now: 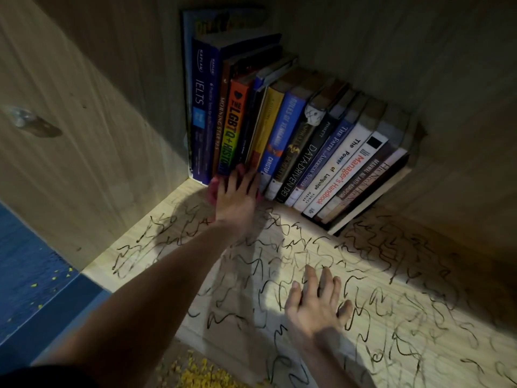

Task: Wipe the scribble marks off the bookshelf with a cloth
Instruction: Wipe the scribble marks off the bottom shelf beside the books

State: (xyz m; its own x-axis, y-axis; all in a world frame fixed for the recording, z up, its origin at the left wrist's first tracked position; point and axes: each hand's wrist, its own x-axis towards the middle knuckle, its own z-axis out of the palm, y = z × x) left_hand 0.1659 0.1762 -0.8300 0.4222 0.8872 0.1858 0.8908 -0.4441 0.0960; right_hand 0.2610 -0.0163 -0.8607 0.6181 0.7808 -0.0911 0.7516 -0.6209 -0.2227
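Black scribble marks [372, 278] cover the light wooden shelf board [436, 357] of the bookshelf. My left hand [237, 194] reaches to the back of the shelf and presses a pink cloth [213, 189] flat against the board, right at the foot of the books. Only pink edges of the cloth show beside the hand. My right hand [316, 303] rests on the scribbled board nearer the front, fingers spread and holding nothing.
A row of books [293, 130] leans against the left back corner of the compartment. The wooden side wall [84, 130] stands at left with a small knob [21, 116]. Blue floor [25, 278] lies at lower left.
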